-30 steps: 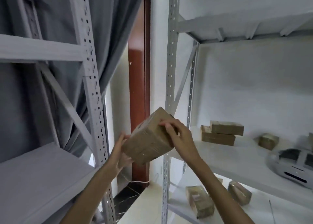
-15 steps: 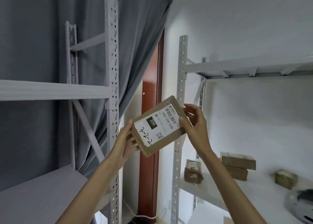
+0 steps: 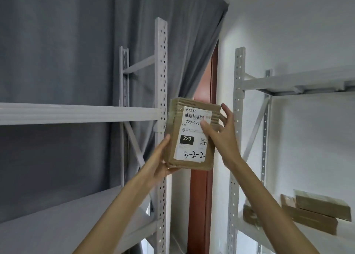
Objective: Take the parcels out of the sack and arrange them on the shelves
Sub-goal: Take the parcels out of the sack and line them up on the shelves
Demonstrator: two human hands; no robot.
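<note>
Brown taped cardboard parcel, held upright in the air between two shelf racks. Left hand grips its lower left corner; right hand clasps its right edge. White label reads "220-220", "220", handwritten "3-2-2".

A small parcel storeroom. Two grey boltless steel racks, with perforated uprights and diagonal braces, stand against a white wall and a grey curtain, flanking a red-brown door frame. Brown cardboard parcels lie stacked on the right rack. The held parcel bears a barcoded postal label handwritten "3-2-2".
</note>
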